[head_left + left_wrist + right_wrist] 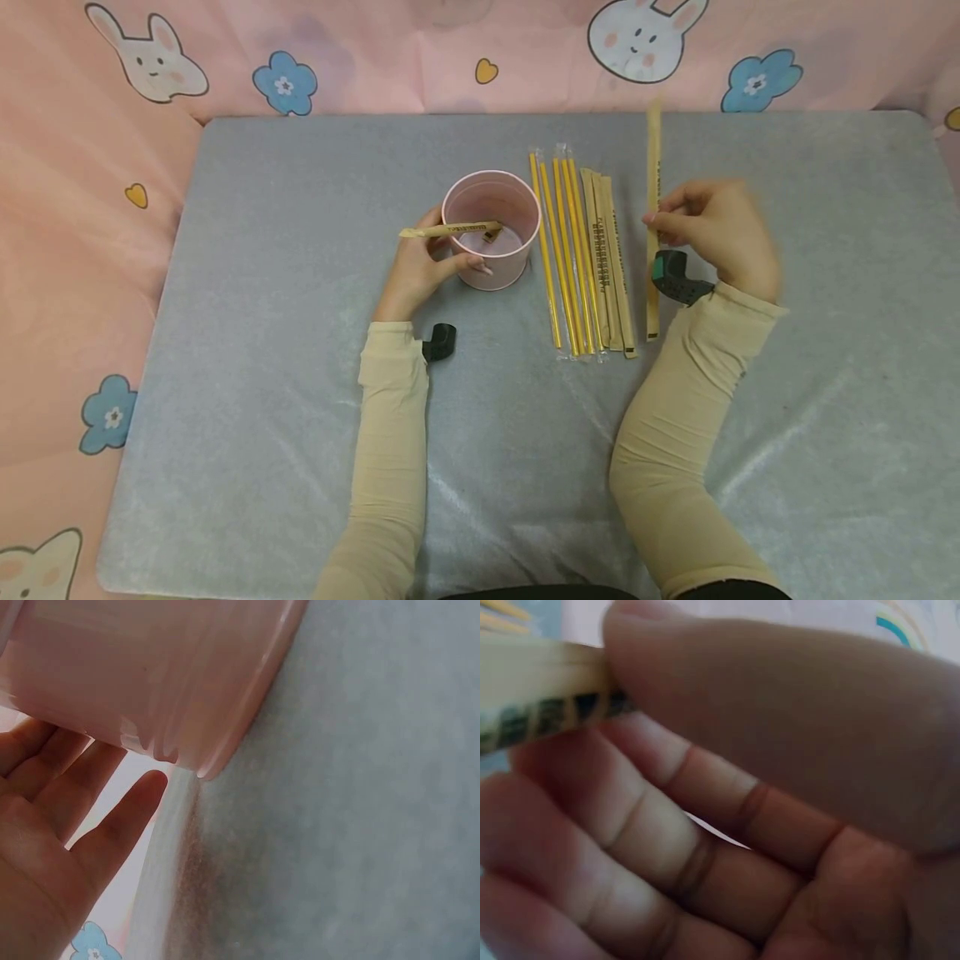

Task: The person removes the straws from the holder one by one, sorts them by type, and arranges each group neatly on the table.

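Note:
My left hand (414,268) holds a pink cup (498,273) by its left side, thumb at the front of the rim. In the left wrist view, fingers (112,817) lie along the cup wall (112,667). A straw in a brown paper wrapper (450,229) leans inside the cup and sticks out over its left rim. My right hand (720,229) pinches another paper-wrapped straw (653,283) between thumb and fingers, right of the straw row. Close up in the right wrist view, dark print shows on that straw's wrapper (547,712).
Between the cup and my right hand lie yellow straws in clear film (562,250) and several paper-wrapped straws (611,275), side by side. Grey cloth covers the table (262,375). A pink curtain (390,67) with rabbits and flowers hangs behind and at the left.

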### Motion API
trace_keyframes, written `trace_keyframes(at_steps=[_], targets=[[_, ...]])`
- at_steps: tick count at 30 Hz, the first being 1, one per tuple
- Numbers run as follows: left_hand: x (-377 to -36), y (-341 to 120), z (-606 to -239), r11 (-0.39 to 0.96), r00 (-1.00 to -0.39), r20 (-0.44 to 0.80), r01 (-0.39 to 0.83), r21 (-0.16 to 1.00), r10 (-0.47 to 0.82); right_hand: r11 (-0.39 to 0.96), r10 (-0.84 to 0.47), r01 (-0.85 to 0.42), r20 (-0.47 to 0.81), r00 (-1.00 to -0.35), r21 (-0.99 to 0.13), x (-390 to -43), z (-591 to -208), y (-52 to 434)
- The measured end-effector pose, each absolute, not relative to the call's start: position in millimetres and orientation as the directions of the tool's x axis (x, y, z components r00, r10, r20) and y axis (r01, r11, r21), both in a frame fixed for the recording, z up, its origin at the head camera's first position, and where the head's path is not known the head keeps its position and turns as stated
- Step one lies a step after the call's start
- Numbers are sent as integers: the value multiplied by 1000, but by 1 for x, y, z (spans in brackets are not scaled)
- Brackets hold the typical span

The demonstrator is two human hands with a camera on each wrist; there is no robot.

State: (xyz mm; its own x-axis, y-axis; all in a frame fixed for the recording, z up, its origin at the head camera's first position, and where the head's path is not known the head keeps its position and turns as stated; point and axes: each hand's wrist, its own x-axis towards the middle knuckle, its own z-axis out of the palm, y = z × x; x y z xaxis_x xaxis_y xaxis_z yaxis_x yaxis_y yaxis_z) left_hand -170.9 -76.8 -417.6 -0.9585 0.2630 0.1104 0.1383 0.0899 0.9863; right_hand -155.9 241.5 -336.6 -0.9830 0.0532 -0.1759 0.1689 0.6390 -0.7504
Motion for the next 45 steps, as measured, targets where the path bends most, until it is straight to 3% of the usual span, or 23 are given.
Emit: trace_keyframes(at_steps=[15, 45], targets=[[-171, -77, -417, 104, -959, 97, 129, 986, 268, 745, -11, 164, -257, -966, -647, -166, -352, 248], [-170, -77, -418, 105, -960, 71, 102, 989, 271, 689, -88, 230, -395, -914, -687, -179, -392, 261]])
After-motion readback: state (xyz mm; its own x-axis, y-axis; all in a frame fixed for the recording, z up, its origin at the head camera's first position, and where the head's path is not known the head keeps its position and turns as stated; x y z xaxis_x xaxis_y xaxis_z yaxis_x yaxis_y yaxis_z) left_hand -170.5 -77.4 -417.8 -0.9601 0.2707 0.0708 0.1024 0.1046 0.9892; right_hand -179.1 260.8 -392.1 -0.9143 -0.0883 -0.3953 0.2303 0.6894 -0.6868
